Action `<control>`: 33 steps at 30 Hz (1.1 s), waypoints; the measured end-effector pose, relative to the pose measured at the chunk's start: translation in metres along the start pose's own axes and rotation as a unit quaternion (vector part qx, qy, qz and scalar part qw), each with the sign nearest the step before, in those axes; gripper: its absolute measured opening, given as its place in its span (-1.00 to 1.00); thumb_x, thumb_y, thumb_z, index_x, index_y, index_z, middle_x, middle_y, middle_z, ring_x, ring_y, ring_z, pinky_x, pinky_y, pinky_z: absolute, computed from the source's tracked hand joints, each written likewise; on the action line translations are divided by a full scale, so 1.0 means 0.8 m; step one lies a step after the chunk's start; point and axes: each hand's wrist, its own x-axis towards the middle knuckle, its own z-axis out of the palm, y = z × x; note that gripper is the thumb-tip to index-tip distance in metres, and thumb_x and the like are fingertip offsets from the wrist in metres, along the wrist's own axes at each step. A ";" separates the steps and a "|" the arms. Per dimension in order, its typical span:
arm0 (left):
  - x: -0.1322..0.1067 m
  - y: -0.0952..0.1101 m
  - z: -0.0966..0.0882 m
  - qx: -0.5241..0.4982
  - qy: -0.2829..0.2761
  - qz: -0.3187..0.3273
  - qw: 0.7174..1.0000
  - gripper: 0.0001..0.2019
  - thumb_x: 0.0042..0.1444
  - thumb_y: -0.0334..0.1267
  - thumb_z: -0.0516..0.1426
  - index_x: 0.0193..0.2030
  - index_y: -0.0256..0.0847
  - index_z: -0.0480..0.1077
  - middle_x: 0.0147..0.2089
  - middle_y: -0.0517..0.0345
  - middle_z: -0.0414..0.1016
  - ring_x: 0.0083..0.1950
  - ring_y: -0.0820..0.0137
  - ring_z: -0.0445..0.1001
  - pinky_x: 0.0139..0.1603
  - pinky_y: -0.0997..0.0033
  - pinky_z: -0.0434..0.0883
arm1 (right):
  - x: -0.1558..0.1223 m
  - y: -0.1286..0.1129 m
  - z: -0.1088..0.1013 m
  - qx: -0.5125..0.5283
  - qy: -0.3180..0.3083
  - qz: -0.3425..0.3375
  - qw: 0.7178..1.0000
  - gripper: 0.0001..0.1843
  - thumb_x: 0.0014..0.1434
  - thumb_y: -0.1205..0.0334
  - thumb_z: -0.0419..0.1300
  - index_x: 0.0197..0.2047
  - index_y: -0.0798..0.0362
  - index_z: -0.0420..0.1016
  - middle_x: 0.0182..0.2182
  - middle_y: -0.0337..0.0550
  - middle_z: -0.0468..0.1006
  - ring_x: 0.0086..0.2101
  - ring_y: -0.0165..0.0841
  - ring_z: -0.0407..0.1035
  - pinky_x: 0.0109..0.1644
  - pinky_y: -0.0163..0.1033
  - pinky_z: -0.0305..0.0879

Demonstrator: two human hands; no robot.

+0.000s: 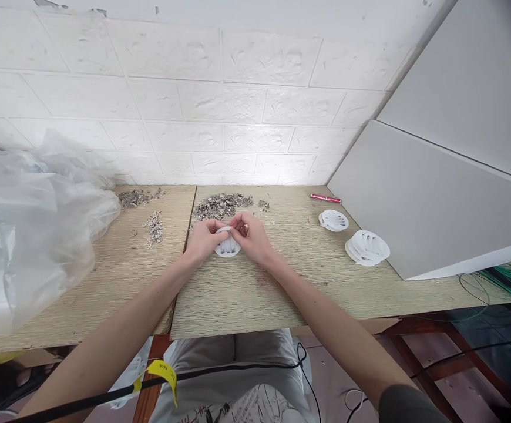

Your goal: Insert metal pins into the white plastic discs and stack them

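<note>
Both my hands meet over a small white round plastic disc lying on the wooden table. My left hand rests on the disc's left edge with its fingers curled in a pinch. My right hand pinches something tiny above the disc's top edge; I cannot make out what. Just beyond my hands lies a heap of small grey metal parts.
More small metal parts lie scattered to the left, with another heap at the back. A big clear plastic bag fills the left side. Two stacks of white discs, a red pen and a white panel stand right.
</note>
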 end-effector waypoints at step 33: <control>0.001 0.016 -0.002 -0.245 -0.107 0.011 0.963 -0.59 -0.01 0.04 0.28 -0.16 -0.24 0.49 -0.07 -0.08 0.54 -0.02 0.26 0.50 -0.01 0.25 0.45 | 0.009 0.006 -0.025 0.059 0.072 0.115 0.989 -0.51 0.25 -0.25 -0.05 -0.25 0.01 0.39 -0.51 -0.21 0.44 -0.50 -0.40 0.28 -0.38 -0.26 0.16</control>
